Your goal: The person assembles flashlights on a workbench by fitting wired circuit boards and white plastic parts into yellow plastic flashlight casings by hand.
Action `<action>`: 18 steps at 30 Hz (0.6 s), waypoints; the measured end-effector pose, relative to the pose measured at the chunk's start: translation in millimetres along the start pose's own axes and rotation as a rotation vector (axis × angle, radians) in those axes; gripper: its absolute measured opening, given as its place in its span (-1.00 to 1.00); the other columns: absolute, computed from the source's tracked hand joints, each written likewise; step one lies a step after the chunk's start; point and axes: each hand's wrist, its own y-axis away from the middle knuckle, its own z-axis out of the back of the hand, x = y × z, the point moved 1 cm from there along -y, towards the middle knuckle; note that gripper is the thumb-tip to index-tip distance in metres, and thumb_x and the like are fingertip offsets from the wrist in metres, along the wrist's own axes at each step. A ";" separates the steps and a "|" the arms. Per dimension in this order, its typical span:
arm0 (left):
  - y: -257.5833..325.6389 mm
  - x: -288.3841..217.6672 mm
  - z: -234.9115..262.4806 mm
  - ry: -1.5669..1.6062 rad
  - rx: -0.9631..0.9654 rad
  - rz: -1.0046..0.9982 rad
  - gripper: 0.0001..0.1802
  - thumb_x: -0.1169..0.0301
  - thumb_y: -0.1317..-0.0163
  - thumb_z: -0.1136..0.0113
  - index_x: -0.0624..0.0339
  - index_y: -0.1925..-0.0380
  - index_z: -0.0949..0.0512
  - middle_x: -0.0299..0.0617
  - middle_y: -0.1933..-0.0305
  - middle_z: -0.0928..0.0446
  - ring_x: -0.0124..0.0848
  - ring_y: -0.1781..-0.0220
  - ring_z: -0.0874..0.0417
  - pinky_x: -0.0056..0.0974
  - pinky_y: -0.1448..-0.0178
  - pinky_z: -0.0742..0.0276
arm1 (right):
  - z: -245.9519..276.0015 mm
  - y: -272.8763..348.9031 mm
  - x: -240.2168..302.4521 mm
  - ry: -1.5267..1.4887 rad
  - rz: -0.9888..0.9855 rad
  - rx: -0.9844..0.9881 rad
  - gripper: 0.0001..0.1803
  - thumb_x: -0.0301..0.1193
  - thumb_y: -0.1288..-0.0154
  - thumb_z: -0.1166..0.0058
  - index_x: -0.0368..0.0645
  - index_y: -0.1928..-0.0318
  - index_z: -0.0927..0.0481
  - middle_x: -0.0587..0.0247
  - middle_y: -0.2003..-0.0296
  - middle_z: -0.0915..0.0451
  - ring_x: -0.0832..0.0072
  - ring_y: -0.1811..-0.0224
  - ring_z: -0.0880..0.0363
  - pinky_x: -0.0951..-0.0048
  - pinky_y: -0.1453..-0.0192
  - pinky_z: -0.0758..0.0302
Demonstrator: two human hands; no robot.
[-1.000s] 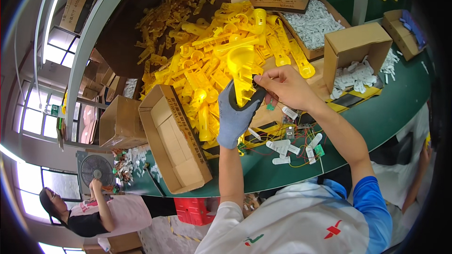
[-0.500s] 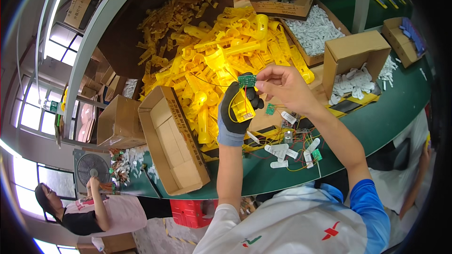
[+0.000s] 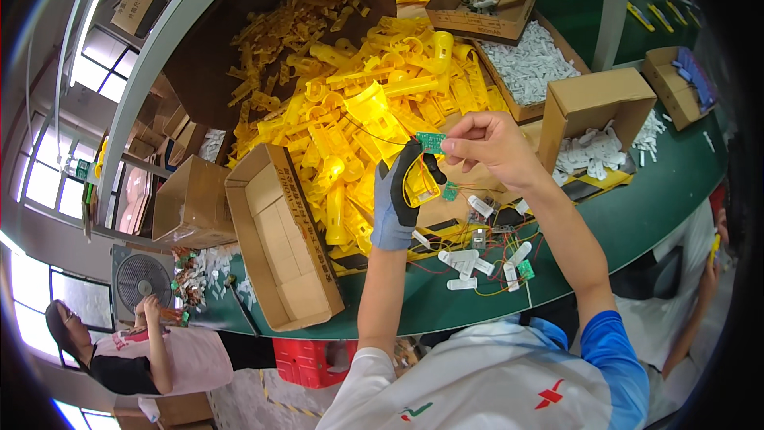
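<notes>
My left hand (image 3: 391,203), in a black and grey glove, is closed around a yellow plastic housing (image 3: 419,185). Between the bare fingertips of my right hand (image 3: 492,143) is the right end of a small green circuit board (image 3: 430,142), just above the housing and beside the gloved fingers. Thin wires run from the board, a dark one reaching left across the yellow parts. Beyond my hands rises a big heap of yellow plastic housings (image 3: 326,131). Another green board (image 3: 450,191) lies below my right hand, near white plastic pieces (image 3: 458,263) tangled with wires.
An open carton (image 3: 282,247) stands left of my left arm. At the right are a carton of white parts (image 3: 593,103) and a tray of small white pieces (image 3: 533,64). A metal post (image 3: 611,16) rises behind. Another person (image 3: 151,358) is at the far left.
Both hands have shifted slightly right in the picture, with the housing and board. The view has moved a little too. My grip on both things looks the same.
</notes>
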 end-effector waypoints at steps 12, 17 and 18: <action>-4.3 -23.8 -22.1 0.240 0.028 0.169 -0.65 0.37 -0.32 -0.21 0.28 -0.04 -0.47 -0.17 0.21 -0.60 -0.40 0.34 -0.65 -0.35 0.30 -0.58 | 19.1 0.8 5.0 0.057 -0.044 0.112 -0.72 -0.45 -0.17 -0.35 -0.32 0.12 -0.69 0.31 0.42 -0.67 0.71 0.47 -0.55 0.67 0.38 -0.47; -7.2 -6.8 -4.7 0.328 0.351 0.339 -0.40 -0.15 -0.46 0.24 0.10 -0.12 -0.44 -0.28 0.19 -0.57 -0.50 0.29 -0.63 -0.36 0.25 -0.58 | 18.7 7.7 19.9 0.006 0.163 -0.015 -0.72 -0.45 -0.20 -0.33 -0.29 0.09 -0.70 0.30 0.40 -0.69 0.72 0.47 -0.55 0.65 0.41 -0.48; -4.0 -7.6 -13.1 0.333 0.352 0.343 -0.40 -0.15 -0.46 0.24 0.10 -0.12 -0.44 -0.28 0.19 -0.57 -0.50 0.29 -0.63 -0.36 0.25 -0.58 | 16.2 8.7 20.0 0.008 0.159 -0.019 -0.72 -0.45 -0.20 -0.33 -0.29 0.09 -0.70 0.30 0.40 -0.69 0.72 0.47 -0.55 0.65 0.41 -0.48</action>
